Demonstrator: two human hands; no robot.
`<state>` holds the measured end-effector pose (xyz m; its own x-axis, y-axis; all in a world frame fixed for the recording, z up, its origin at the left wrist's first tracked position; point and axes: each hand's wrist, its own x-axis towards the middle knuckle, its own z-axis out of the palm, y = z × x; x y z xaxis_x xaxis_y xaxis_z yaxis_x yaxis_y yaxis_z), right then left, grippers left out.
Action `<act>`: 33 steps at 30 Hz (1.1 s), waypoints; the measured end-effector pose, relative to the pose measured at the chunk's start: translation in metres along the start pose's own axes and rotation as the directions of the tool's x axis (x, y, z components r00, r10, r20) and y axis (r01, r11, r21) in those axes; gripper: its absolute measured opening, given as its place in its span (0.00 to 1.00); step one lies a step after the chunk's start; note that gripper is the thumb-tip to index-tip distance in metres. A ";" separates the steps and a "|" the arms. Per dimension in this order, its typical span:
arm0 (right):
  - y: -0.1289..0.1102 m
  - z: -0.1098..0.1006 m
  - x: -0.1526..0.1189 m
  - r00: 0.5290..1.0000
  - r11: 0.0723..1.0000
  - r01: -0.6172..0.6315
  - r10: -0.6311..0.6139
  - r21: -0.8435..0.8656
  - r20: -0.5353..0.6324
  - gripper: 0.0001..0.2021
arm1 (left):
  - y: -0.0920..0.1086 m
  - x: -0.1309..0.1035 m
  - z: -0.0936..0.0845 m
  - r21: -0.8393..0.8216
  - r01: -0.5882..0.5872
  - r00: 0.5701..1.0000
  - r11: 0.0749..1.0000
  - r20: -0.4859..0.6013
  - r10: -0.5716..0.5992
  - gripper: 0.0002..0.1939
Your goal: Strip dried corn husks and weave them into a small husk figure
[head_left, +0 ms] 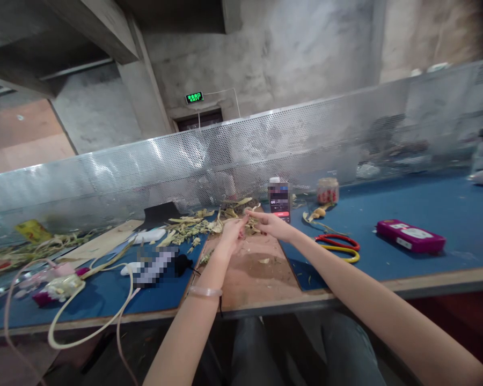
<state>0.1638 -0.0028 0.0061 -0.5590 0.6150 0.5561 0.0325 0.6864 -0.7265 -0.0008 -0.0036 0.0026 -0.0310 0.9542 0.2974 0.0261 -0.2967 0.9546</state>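
Both arms reached forward over the bench [426, 214], and the hands met at the far end of a brown board [261, 273] set into the blue top. The left hand [231, 231] was curled, its fingertips drawn together on a small bit of pale plant scrap [247, 224]; the right hand [271, 222] lay just beside it, fingers bent and closing on the same scrap from the other side, so the two hands touched or nearly touched. Whether the grip was a true pinch was too small to tell. A clear bangle [205, 291] sat on the left wrist.

Just beyond the hands a heap of husks [197, 222] and dry stems spread leftward along the perforated metal screen [185, 166]. A phone [280, 202] stood upright behind the right hand, its display blurred. Right of it stood a small jar [327, 190], and nearer, red and yellow handled shears [340, 247] lay flat on the blue. Well apart to the right lay a magenta case [410, 236].

On the left, pale tubing [88, 321] looped over the bench edge, near a blurred object [156, 266] and a black lump beside it. A green exit sign [194, 97] glowed on the far wall
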 end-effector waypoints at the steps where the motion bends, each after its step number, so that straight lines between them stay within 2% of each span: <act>1: 0.000 0.000 0.001 1.000 1.000 -0.006 0.006 0.013 0.004 0.28 | 0.000 0.000 0.000 0.022 -0.007 1.000 1.000 -0.002 0.007 0.23; 4: 0.004 0.001 0.002 1.000 0.999 -0.024 0.023 0.023 0.017 0.30 | 0.003 -0.001 0.000 0.203 -0.093 0.995 0.975 -0.024 0.099 0.23; 7: 0.011 0.001 0.003 1.000 0.999 -0.024 0.025 -0.025 0.015 0.32 | 0.007 -0.002 0.001 0.421 -0.197 0.975 0.886 -0.014 0.224 0.21; 9: 0.013 0.000 0.003 1.000 0.999 -0.014 0.014 -0.052 0.013 0.33 | 0.009 -0.002 0.001 0.494 -0.251 0.958 0.833 0.000 0.288 0.19; 12: 0.011 -0.001 0.003 1.000 0.998 0.001 0.001 -0.060 0.031 0.34 | 0.009 0.000 -0.002 0.497 -0.290 0.951 0.818 0.053 0.305 0.17; 17: 0.005 -0.001 0.002 0.995 0.993 -0.053 0.061 -0.101 0.074 0.34 | 0.011 -0.001 -0.007 0.454 -0.246 0.968 0.856 0.167 0.189 0.17; 24: 0.008 0.005 0.005 0.998 0.969 -0.060 0.059 -0.240 -0.010 0.35 | 0.016 -0.005 -0.004 0.483 -0.243 0.970 0.841 0.140 0.199 0.17; 29: 0.004 0.014 0.008 0.991 0.940 -0.022 -0.023 -0.340 -0.129 0.33 | 0.013 -0.002 -0.004 0.469 -0.260 0.965 0.844 0.124 0.229 0.17; 33: 0.001 0.010 0.004 0.994 0.950 -0.070 0.040 -0.305 -0.105 0.34 | 0.008 0.002 -0.006 0.460 -0.219 0.976 0.860 0.113 0.188 0.17</act>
<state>0.1536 -0.0031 0.0038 -0.4675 0.6792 0.5658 0.3228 0.7271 -0.6059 -0.0070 -0.0046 0.0104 0.0875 0.8792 0.4683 0.4888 -0.4475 0.7488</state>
